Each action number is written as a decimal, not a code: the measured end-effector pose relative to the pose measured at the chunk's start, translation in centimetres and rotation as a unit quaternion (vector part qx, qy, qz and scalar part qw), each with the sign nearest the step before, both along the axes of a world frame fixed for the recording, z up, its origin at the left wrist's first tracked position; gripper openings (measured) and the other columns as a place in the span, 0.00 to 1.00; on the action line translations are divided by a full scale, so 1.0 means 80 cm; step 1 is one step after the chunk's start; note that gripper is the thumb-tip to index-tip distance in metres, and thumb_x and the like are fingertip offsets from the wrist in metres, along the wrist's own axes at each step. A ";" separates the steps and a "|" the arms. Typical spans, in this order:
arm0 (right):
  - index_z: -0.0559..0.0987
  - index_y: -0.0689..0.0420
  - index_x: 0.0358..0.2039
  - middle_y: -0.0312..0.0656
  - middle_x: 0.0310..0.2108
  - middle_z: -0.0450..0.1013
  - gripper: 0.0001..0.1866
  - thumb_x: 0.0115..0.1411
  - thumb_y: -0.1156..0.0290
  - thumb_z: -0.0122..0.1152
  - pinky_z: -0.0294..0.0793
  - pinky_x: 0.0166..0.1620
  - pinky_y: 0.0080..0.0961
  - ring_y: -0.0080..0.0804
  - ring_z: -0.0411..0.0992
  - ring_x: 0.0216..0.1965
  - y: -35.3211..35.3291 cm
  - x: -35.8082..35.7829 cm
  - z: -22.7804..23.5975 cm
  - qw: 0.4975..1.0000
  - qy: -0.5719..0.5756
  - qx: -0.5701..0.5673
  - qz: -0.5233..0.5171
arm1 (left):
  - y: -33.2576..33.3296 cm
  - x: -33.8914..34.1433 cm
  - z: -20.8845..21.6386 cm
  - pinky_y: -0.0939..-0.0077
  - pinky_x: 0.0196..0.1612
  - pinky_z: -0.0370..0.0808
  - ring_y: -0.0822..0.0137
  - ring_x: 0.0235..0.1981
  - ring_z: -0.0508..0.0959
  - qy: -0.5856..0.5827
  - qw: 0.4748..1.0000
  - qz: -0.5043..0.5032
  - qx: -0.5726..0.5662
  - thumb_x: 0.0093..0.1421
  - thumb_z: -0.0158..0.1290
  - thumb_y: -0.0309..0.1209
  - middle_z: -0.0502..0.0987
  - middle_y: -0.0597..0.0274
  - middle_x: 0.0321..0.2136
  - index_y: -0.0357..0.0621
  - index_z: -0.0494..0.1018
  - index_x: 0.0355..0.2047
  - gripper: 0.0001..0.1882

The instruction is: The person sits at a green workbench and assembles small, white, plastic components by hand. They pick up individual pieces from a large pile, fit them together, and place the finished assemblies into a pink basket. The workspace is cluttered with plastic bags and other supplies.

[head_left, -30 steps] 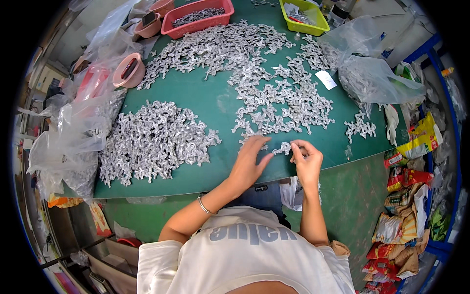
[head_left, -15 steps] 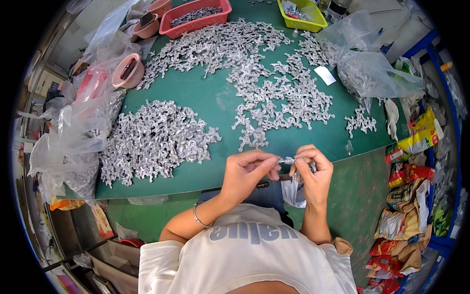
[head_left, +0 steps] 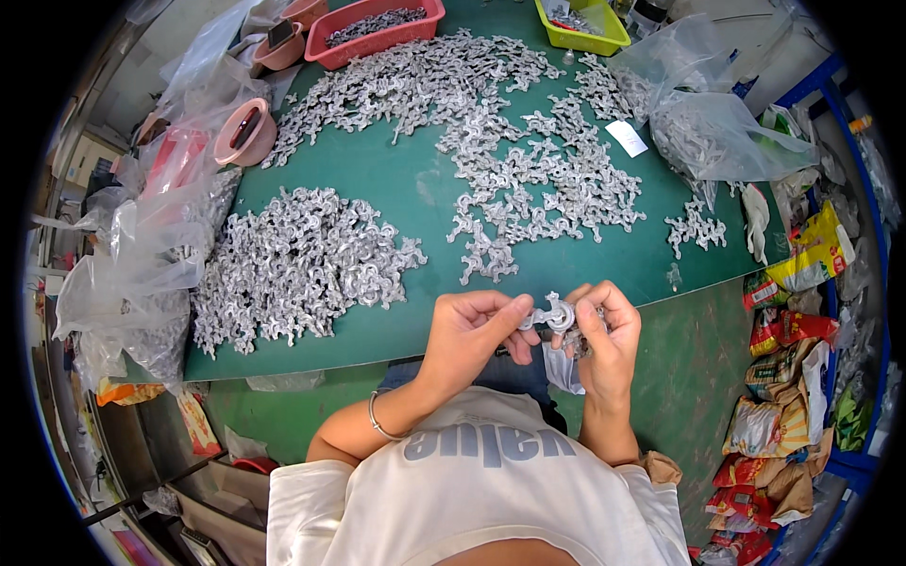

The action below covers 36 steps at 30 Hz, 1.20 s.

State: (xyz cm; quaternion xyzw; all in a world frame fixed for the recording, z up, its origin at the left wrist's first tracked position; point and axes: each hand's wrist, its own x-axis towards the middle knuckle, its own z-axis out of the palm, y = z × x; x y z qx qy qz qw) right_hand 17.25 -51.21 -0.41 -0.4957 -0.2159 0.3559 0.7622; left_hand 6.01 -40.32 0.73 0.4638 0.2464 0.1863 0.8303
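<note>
Just past the table's front edge, both hands hold a small silver metal casting with a ring-shaped middle and short arms. My left hand pinches its left end between thumb and fingers. The other side is gripped by my right hand, whose curled fingers also have more grey metal pieces under them, partly hidden. To the left lies a dense heap of like castings. A looser spread of castings lies straight ahead of my hands, joined to a long pile farther back.
The green table carries a red basket and a yellow basket at the back. A pink bowl stands left, beside plastic bags. Another bag of castings sits right, near a white paper slip.
The casting between my hands has turned, so its ring-shaped face now shows where only a thin edge showed before. Both hands have stayed nearly in place.
</note>
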 end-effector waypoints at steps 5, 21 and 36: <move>0.67 0.60 0.22 0.40 0.23 0.68 0.09 0.55 0.71 0.53 0.59 0.15 0.10 0.21 0.68 0.17 0.002 0.000 0.000 1.000 0.006 0.009 0.004 | 0.000 -0.001 0.000 0.83 0.18 0.70 0.73 0.14 0.72 0.001 1.000 0.000 0.000 0.57 0.48 0.28 0.74 0.55 0.18 0.31 0.72 0.23 0.11; 0.65 0.59 0.23 0.41 0.21 0.69 0.09 0.59 0.69 0.46 0.59 0.13 0.13 0.24 0.67 0.14 0.007 0.002 0.001 0.989 0.138 0.025 0.036 | -0.002 0.001 0.006 0.84 0.18 0.71 0.73 0.14 0.73 0.001 1.000 -0.027 -0.015 0.57 0.48 0.29 0.75 0.55 0.19 0.33 0.71 0.26 0.10; 0.64 0.57 0.22 0.42 0.22 0.69 0.10 0.59 0.70 0.45 0.59 0.12 0.14 0.25 0.67 0.14 0.008 0.002 0.002 0.981 0.191 0.019 0.037 | -0.003 0.006 0.009 0.84 0.18 0.71 0.73 0.15 0.73 -0.008 0.998 -0.036 -0.040 0.56 0.50 0.29 0.74 0.57 0.19 0.34 0.71 0.25 0.09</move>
